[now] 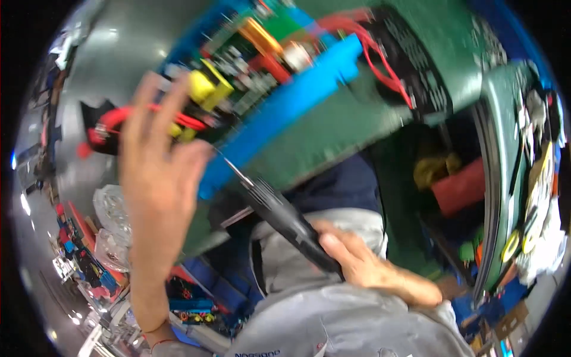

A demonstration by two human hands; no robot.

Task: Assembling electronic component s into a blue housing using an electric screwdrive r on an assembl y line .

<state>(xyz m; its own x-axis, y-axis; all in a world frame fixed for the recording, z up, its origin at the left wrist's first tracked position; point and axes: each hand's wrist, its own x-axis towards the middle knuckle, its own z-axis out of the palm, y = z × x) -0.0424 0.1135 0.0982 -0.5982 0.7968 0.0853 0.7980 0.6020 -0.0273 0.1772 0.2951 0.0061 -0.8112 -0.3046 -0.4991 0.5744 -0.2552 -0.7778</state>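
My right hand (pixel 357 259) is wrapped round the rear end of a black electric screwdriver (pixel 285 217). Its thin metal bit points up and left, the tip close to the near edge of a blue housing (pixel 297 98). Inside that housing lies a green circuit board with a yellow transformer (pixel 208 86), an orange-gold part (pixel 260 35) and many small components. Over the housing's left end, my left hand (pixel 157 160) has its fingers stretched and apart, somewhat blurred. Red wires (pixel 113 119) pass behind those fingers. Whether the fingertips touch anything is hard to see.
A black panel (pixel 413 65) with red cables lies at the right of the green bench mat (pixel 333 137). Clear plastic bags (pixel 113 229) sit at the left. Beyond a metal-edged gap at the right are tape rolls (pixel 510 245) and a red item (pixel 458 187) on a lower level.
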